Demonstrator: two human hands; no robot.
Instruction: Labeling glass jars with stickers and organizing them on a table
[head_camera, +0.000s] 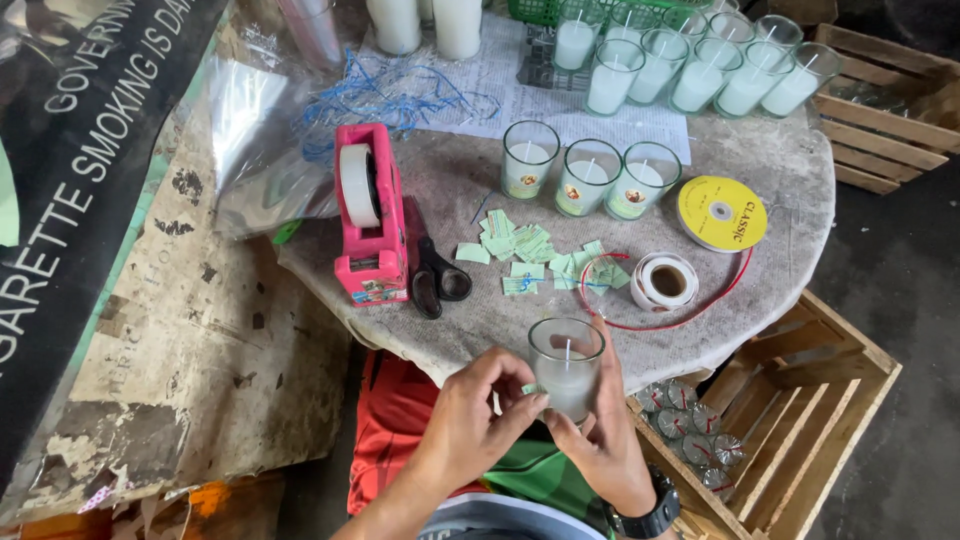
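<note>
- Holding a glass candle (566, 368) at the lower centre of the head view, my right hand (605, 440) wraps it from beneath and behind, fingers closed on the glass.
- My left hand (470, 420) has thumb and forefinger pinched together on a small green label (529, 388) against the glass's left side.
- Just above, at the frame's centre, loose green labels (530, 258) lie scattered on the round table (800, 190), between black scissors (438, 272) and a small tape roll (667, 281).
- A pink tape dispenser (370, 215) stands left of the scissors; three labelled candles (588, 177) sit in a row above the scraps, and a yellow ribbon spool (721, 212) lies to their right.
- I judge the glass could slip, since it hangs off the table edge over my lap and only one hand truly carries it.
- I also judge the label could go on crooked or crease, because the pinch covers most of it.
- Hidden: the label's face and the candle's base are behind my fingers; I cannot tell whether the label is stuck yet.
- Cut off: unlabelled candles (690, 70) at the upper edge and a wooden crate (820, 400) at the lower right.
</note>
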